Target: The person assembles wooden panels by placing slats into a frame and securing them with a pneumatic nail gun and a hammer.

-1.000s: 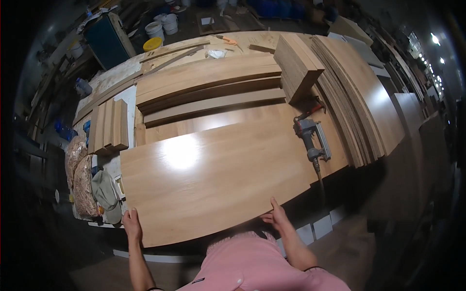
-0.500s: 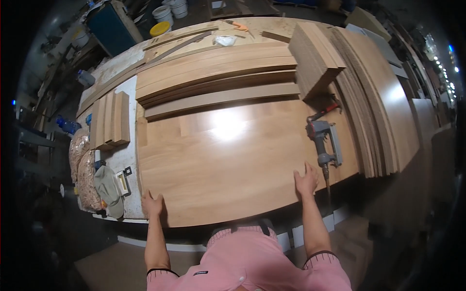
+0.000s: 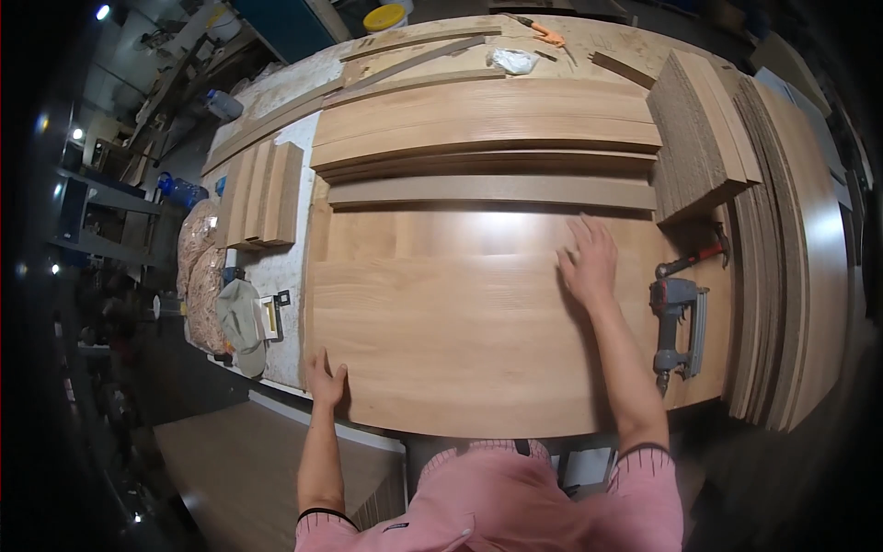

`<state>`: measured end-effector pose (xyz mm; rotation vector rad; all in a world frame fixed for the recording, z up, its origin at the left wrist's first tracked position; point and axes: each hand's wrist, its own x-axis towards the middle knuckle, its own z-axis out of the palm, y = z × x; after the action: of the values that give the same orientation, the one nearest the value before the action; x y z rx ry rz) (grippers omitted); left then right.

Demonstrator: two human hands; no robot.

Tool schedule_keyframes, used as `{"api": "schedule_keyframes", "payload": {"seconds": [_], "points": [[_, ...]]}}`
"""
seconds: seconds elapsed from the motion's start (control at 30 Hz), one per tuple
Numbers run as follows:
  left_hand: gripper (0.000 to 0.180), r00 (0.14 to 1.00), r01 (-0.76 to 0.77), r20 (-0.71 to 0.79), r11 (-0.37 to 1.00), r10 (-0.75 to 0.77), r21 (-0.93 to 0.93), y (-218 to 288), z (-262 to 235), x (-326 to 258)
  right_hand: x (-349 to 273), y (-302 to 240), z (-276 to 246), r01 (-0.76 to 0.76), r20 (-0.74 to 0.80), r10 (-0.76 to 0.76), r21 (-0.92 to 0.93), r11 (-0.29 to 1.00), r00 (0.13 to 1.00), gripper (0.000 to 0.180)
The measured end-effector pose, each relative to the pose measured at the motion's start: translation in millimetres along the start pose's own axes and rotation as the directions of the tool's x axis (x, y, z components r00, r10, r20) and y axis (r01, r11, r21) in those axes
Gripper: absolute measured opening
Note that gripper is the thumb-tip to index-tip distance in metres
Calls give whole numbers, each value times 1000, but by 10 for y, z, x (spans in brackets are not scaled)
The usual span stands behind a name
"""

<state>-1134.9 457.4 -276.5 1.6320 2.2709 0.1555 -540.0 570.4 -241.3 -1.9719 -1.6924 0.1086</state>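
A wide, glossy wood-grain board [image 3: 460,331] lies flat on the workbench in front of me. My left hand [image 3: 326,379] rests at its near left corner, thumb and fingers apart, holding nothing. Over the right half of the board reaches my right hand [image 3: 589,262], fingers spread; whether it touches the surface I cannot tell. Just beyond its fingertips runs a long narrow strip [image 3: 487,191] of board, in front of a stack of long wood-grain panels [image 3: 478,115]. Right of my forearm lie a grey pneumatic nail gun [image 3: 676,327] and a hammer [image 3: 694,260] with a red-and-black handle.
Thick panels [image 3: 805,248] stand on edge along the right, beside a block of shorter boards [image 3: 694,138]. At left are short boards [image 3: 262,193], a grey-green cap [image 3: 241,327] and a bag of brown pieces [image 3: 198,276]. An orange-handled tool [image 3: 547,35] lies at the far edge.
My right hand has moved from the board's near right edge forward across its surface toward the narrow strip. My left hand stays at the near left corner. The view has shifted.
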Motion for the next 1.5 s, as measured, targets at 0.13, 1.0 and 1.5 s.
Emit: {"api": "schedule_keyframes", "payload": {"seconds": [0.13, 1.0, 1.5], "points": [[80, 998, 55, -7, 998, -55, -17, -224, 279, -45, 888, -140, 436, 227, 67, -220, -109, 968, 973, 49], [97, 968, 33, 242, 990, -65, 134, -46, -283, -218, -503, -733, 81, 282, 503, -314, 141, 949, 805, 67], [20, 843, -537, 100, 840, 529, 84, 675, -224, 2265, -118, -178, 357, 84, 549, -25, -84, 993, 836, 71]]}}
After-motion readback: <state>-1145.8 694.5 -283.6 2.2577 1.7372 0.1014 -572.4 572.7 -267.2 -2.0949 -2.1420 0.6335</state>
